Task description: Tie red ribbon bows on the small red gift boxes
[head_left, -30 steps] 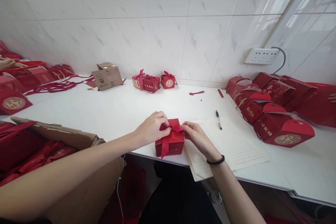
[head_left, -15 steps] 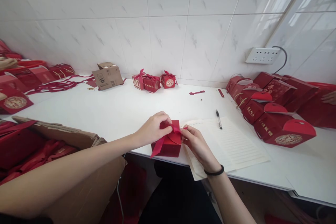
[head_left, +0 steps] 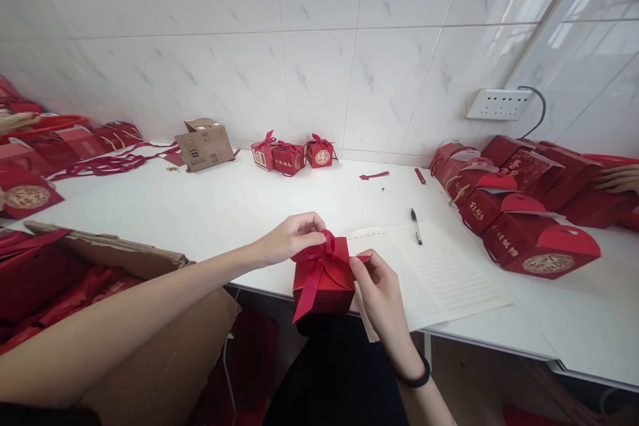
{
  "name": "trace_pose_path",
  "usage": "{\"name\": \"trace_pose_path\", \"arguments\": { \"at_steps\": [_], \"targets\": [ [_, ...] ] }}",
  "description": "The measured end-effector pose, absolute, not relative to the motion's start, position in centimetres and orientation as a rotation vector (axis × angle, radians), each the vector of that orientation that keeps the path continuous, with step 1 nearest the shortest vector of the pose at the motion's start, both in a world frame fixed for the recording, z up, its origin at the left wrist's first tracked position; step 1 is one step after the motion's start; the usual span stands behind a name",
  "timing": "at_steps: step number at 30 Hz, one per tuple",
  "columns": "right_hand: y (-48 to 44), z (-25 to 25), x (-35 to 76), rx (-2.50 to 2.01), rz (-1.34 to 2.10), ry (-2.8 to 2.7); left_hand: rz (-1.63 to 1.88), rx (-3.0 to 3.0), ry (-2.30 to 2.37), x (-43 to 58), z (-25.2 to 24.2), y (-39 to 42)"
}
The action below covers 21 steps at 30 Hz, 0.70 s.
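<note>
A small red gift box (head_left: 341, 291) sits at the table's front edge, tilted toward me, with a crimson ribbon (head_left: 313, 286) on its top. The ribbon forms a bow with a loose tail hanging over the front of the box. My left hand (head_left: 294, 238) pinches a loop of the bow between thumb and fingers. At the box's right side, my right hand (head_left: 382, 289) is closed on another end of the ribbon, whose tip pokes out above the thumb.
Handwritten sheets (head_left: 444, 279) and a pen (head_left: 416, 226) lie on the right. Finished-looking red boxes (head_left: 287, 156) stand by the wall; more red boxes (head_left: 544, 249) crowd the right. A cardboard carton (head_left: 164, 339) stands at left. Other people's hands (head_left: 619, 178) show at both edges.
The box has come nearer to me and tipped up. The bow looks fuller, and my right hand has moved away from the knot, down and to the right.
</note>
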State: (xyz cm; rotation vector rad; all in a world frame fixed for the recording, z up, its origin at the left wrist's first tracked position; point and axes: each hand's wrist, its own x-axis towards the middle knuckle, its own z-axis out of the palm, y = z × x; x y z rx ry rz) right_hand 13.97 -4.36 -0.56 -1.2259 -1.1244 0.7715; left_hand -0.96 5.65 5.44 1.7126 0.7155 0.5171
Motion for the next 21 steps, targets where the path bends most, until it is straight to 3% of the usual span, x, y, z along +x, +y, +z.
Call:
{"name": "trace_pose_path", "arguments": {
  "at_steps": [10, 21],
  "targets": [
    [-4.3, -1.8, 14.1, -1.328, 0.736, -1.075, 0.467, 1.714, 0.732, -1.2, 5.4, 5.5],
    [-4.5, -1.4, 14.2, -1.391, 0.652, -1.164, 0.372, 2.134, 0.776, -1.3, 6.1, 4.7]
  ]
}}
